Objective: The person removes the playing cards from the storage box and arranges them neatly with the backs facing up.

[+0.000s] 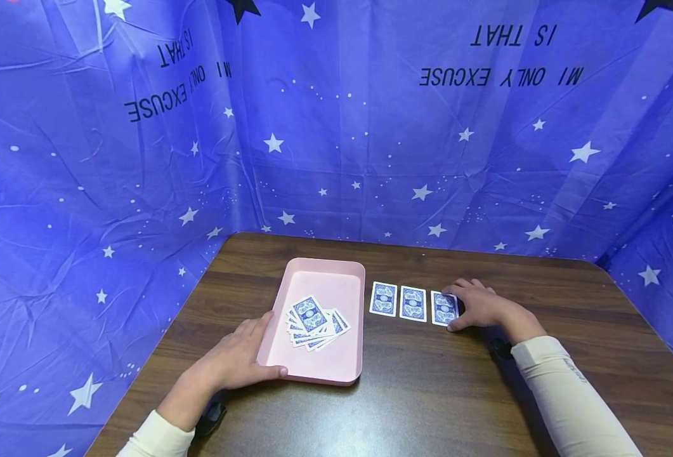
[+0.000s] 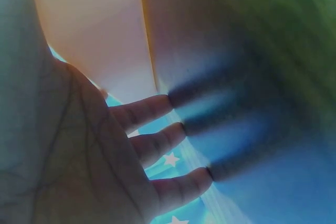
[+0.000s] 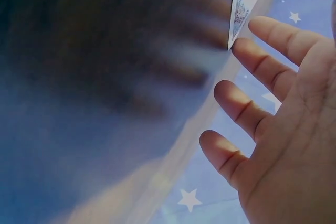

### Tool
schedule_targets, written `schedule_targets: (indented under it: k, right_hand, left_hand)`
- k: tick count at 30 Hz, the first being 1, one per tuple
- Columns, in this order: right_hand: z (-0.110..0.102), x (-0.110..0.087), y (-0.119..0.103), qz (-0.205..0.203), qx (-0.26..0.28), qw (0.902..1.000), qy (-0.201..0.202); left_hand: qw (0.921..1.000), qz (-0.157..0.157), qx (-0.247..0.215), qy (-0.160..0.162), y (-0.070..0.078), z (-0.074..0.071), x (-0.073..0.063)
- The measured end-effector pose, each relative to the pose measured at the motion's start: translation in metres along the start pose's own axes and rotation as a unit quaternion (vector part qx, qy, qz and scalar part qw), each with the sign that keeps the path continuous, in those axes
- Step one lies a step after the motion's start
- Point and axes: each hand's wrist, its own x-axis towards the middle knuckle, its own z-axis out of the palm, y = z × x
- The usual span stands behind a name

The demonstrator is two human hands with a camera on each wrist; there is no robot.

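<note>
My right hand (image 1: 481, 306) touches the rightmost playing card (image 1: 442, 309), its thumb by the near right corner and fingertips by the far edge. That card lies flat, blue-patterned back up, in a row with a middle card (image 1: 413, 304) and a left card (image 1: 383, 299). In the right wrist view the fingers of the right hand (image 3: 283, 114) are spread and extended, fingertips near a card's edge. My left hand (image 1: 230, 358) rests against the left side of a pink tray (image 1: 336, 372), thumb at its near edge. A loose fanned pile of cards (image 1: 311, 316) lies inside the tray.
The dark wooden table (image 1: 427, 393) carries the tray left of the card row. A blue star-patterned curtain (image 1: 370, 127) hangs behind and along both sides of the table.
</note>
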Motion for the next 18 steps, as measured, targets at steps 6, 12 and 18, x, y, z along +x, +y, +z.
schedule_targets:
  k: [6, 12, 18]
  right_hand:
    - [-0.006, 0.012, -0.014, -0.018, 0.001, 0.9998, 0.012]
    - [-0.017, 0.032, -0.044, -0.079, 0.008, 0.9966, 0.023]
    - [-0.028, 0.051, -0.079, -0.107, 0.0, 0.9942, 0.01]
  left_hand:
    - [1.0, 0.002, 0.005, 0.005, -0.002, 0.0, 0.0]
    - [1.0, -0.001, 0.0, 0.003, -0.003, 0.001, 0.0]
    - [1.0, 0.001, 0.002, 0.003, -0.002, 0.002, 0.001]
